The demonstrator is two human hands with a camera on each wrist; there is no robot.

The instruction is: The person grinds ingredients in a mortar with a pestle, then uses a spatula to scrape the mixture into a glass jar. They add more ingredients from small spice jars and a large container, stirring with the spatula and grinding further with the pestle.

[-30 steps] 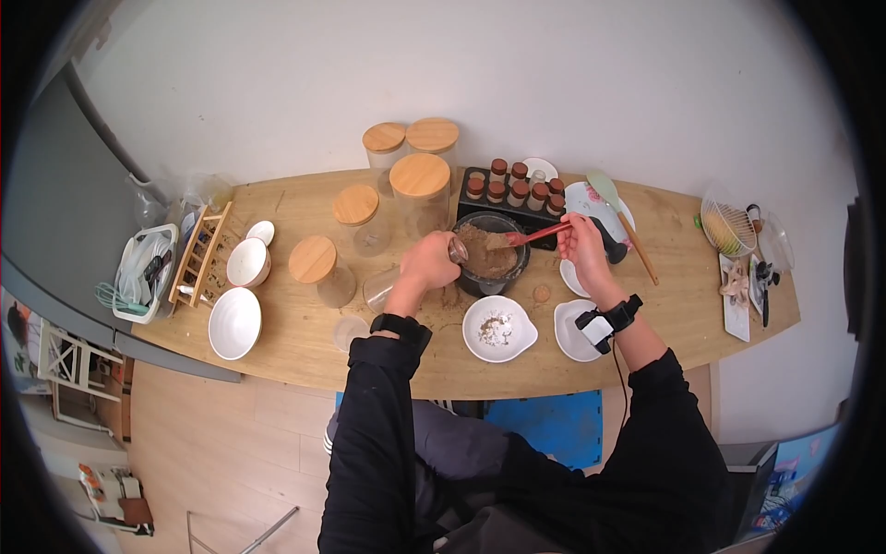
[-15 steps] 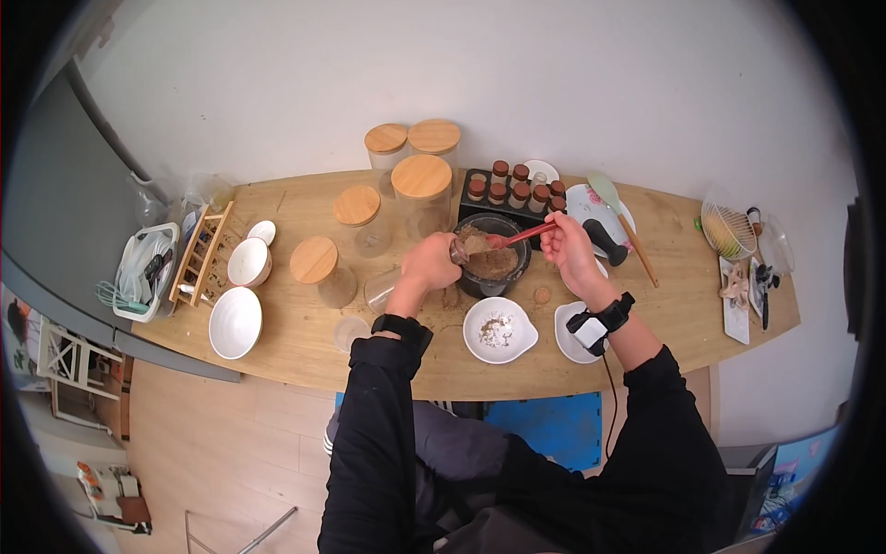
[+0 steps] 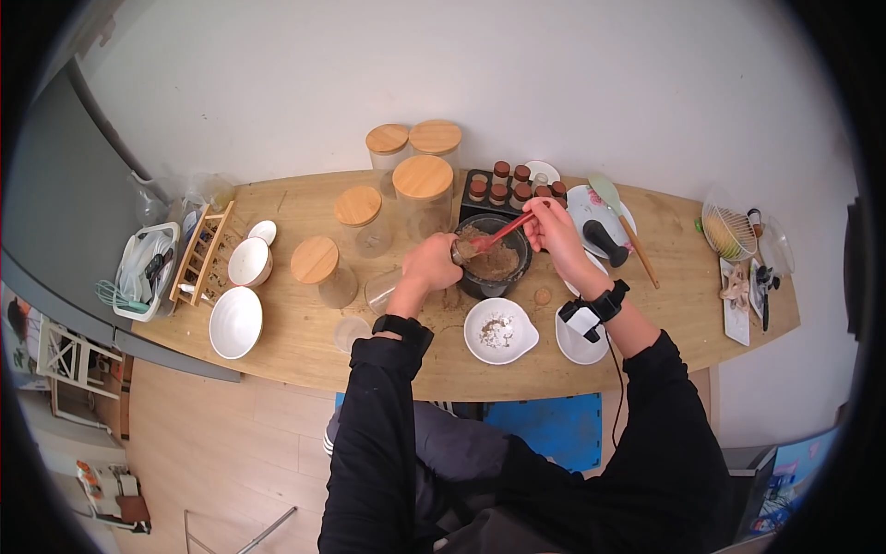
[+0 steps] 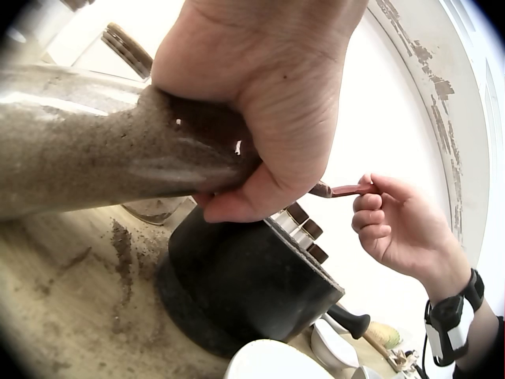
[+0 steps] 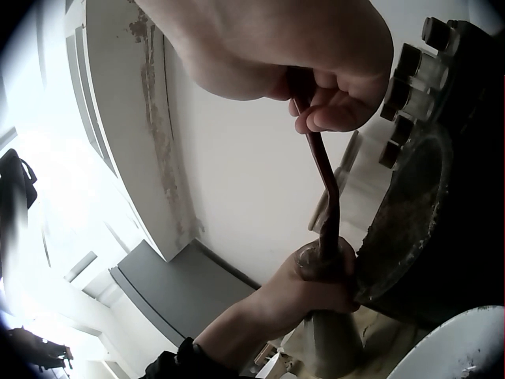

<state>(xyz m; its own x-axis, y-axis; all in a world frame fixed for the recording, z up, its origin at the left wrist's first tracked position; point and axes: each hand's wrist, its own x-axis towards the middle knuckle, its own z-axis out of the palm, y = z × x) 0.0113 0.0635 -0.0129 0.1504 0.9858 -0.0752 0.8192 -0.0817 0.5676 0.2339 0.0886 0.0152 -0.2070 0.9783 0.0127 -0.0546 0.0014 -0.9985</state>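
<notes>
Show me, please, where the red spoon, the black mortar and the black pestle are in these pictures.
Red spoon [image 3: 512, 225]: head view, on the middle of its handle.
Black mortar [image 4: 241, 280]: left wrist view, on its outer wall.
Black pestle [image 3: 604, 243]: head view, on the middle of its body.

A plain white wall [image 3: 600, 92] rises behind the wooden surface [image 3: 678, 305]; to my left stands a grey unit [image 3: 55, 185], pale flooring [image 3: 249, 415] spreads below, and paint peels [image 4: 442, 87].
</notes>
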